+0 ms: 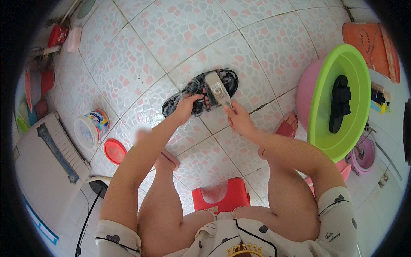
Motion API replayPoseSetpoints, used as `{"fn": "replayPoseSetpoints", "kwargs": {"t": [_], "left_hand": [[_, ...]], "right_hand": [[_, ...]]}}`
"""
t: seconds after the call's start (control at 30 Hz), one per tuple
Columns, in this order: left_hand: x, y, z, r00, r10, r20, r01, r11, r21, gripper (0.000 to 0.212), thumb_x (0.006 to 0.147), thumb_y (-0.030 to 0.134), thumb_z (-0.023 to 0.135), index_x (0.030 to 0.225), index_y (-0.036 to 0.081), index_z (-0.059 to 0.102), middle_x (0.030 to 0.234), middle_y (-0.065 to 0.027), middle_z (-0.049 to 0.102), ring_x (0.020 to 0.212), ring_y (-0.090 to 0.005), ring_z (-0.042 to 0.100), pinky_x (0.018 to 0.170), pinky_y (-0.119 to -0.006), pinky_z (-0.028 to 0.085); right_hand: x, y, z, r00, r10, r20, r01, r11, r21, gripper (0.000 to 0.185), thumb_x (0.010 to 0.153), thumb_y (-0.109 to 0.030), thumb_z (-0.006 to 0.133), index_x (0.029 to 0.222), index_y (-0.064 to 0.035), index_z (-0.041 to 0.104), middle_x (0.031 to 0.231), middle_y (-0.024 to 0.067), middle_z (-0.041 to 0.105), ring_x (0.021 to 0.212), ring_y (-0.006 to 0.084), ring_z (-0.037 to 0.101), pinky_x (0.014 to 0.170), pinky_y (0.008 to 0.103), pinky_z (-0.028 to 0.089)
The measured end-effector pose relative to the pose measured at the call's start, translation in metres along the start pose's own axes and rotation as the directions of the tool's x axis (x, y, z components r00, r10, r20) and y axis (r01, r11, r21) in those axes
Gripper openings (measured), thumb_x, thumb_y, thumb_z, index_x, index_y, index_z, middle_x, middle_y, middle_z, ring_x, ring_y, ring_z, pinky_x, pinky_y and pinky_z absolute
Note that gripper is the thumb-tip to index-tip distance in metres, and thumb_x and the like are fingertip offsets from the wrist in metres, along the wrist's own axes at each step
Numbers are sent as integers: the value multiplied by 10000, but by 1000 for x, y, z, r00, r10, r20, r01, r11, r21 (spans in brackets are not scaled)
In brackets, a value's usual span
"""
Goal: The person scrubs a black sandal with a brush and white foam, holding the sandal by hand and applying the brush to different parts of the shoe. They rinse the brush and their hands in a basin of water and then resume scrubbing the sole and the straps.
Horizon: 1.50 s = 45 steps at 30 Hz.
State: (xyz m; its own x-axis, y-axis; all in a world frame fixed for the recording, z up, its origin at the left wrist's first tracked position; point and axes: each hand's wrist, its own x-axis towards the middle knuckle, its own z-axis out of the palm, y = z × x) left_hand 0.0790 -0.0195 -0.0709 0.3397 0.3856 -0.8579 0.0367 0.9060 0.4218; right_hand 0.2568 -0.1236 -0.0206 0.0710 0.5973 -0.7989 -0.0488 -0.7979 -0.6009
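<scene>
A wet black sandal (189,93) with suds on it lies on the tiled floor before me. Its open straps are under my left hand (189,104), whose fingers and thumb grip the strap. My right hand (239,117) is closed around the handle of a pale scrubbing brush (218,88), whose head rests over the sandal's straps near its right end. The bristles are hidden beneath the brush head. A second black sandal (339,104) lies in a lime-green plastic basin (350,141) to the right.
At left stand an open detergent tub (91,128), its red lid (115,151) and a white washing machine (45,180). A pink basin (306,93) is behind the green one; an orange bucket (366,48) stands at upper right. A red plastic stool (221,202) is beneath me.
</scene>
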Motion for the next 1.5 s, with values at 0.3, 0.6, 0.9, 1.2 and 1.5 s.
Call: {"fn": "replayPoseSetpoints", "kwargs": {"t": [0.3,0.6,0.9,1.2,1.5], "left_hand": [[-1,11,19,998,-25,61,39,971,-236,162,755,84,442,893,30,507,769,-65,559,683,-190,548,643,-299,472],[4,2,21,999,23,-30,-31,964,-264,229,669,49,439,868,46,552,842,-70,578,752,-224,551,686,-316,462],[8,-2,15,999,26,-26,-31,976,-217,167,660,54,421,782,-6,517,759,-121,552,629,-266,538,626,-350,479],[3,5,17,1000,-4,12,7,965,-263,229,667,25,411,865,9,523,776,-111,566,660,-249,555,624,-338,487],[-1,5,20,996,60,64,-41,963,-268,274,675,20,402,920,36,522,825,-86,565,720,-233,553,653,-348,486]], "right_hand": [[38,-43,12,998,-62,-24,58,988,-140,312,910,-289,471,853,18,486,685,130,556,586,228,528,559,370,416],[-40,24,11,995,85,60,-80,993,-82,390,926,-321,444,723,6,505,587,83,514,532,169,486,507,326,395],[43,-61,22,992,41,121,-49,997,63,393,919,-338,420,694,-18,466,544,64,468,427,178,467,391,323,361],[-2,8,20,996,-77,54,85,980,-177,433,928,-335,411,726,34,512,584,138,515,490,238,512,474,376,395],[-35,19,6,989,118,89,-119,993,9,397,930,-355,422,702,-31,443,560,72,468,431,194,454,415,347,366]]}}
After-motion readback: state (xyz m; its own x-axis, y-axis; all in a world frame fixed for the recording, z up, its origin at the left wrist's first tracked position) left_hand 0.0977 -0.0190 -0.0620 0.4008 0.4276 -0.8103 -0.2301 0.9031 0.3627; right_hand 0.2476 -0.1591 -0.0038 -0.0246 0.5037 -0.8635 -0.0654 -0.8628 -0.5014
